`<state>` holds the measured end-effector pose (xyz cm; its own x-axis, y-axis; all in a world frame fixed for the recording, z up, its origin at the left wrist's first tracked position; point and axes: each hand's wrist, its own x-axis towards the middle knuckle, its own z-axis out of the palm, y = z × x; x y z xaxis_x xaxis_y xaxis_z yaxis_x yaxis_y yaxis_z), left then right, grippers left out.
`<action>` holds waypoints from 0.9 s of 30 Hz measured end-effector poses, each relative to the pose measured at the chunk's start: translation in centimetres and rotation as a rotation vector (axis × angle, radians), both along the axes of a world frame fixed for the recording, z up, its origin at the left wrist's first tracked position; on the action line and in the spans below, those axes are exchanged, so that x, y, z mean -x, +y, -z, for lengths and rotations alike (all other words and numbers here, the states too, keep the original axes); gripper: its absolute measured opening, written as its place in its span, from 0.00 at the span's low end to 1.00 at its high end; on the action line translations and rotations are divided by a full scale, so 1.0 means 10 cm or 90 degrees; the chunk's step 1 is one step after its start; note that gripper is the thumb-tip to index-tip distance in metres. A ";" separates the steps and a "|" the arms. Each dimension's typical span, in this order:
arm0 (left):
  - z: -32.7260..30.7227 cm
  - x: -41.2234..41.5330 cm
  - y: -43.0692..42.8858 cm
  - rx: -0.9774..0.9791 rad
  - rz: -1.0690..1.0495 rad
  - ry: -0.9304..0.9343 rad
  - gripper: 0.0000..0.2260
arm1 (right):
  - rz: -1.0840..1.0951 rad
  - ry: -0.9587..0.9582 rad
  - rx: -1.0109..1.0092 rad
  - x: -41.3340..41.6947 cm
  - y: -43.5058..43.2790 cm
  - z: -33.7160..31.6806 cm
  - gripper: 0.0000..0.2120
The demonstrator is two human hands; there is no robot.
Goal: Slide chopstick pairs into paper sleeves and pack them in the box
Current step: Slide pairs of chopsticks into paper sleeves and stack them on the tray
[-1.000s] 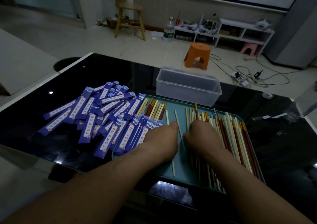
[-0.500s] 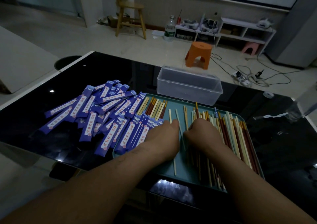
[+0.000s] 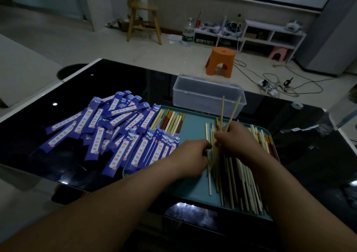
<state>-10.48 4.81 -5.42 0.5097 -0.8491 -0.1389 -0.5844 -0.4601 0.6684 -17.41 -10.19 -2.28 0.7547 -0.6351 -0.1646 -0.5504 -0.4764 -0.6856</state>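
Note:
My right hand (image 3: 234,142) grips a pair of pale chopsticks (image 3: 229,114) whose tips stick up and away over the teal tray (image 3: 193,186). My left hand (image 3: 193,153) lies just left of it on the tray, its fingers curled at the lower ends of the chopsticks; what they hold is hidden. Loose chopsticks (image 3: 243,184) in cream, brown and orange lie along the tray's right half. A heap of purple paper sleeves (image 3: 100,124) spreads over the table and the tray's left edge. The clear plastic box (image 3: 206,93) stands behind the tray.
A smaller bunch of chopsticks (image 3: 170,120) lies at the tray's far left corner. The black glass table (image 3: 34,135) ends close to my body. Beyond it on the floor are an orange stool (image 3: 221,61), a wooden chair (image 3: 144,14) and cables.
My right hand has lifted a pair of chopsticks off the tray so that their tips point upward. My left hand has stayed beside it at their lower ends.

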 end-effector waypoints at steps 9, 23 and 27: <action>-0.07 -0.13 0.05 0.091 -0.087 0.064 0.13 | 0.026 -0.232 -0.128 -0.02 0.06 -0.21 0.11; -0.18 -0.68 0.43 0.053 -0.244 -0.179 0.08 | -0.086 -0.147 0.008 -0.08 0.37 -0.11 0.13; -0.11 -0.95 0.58 -0.061 -0.350 -0.265 0.17 | -0.090 -0.137 0.010 -0.07 0.38 -0.10 0.13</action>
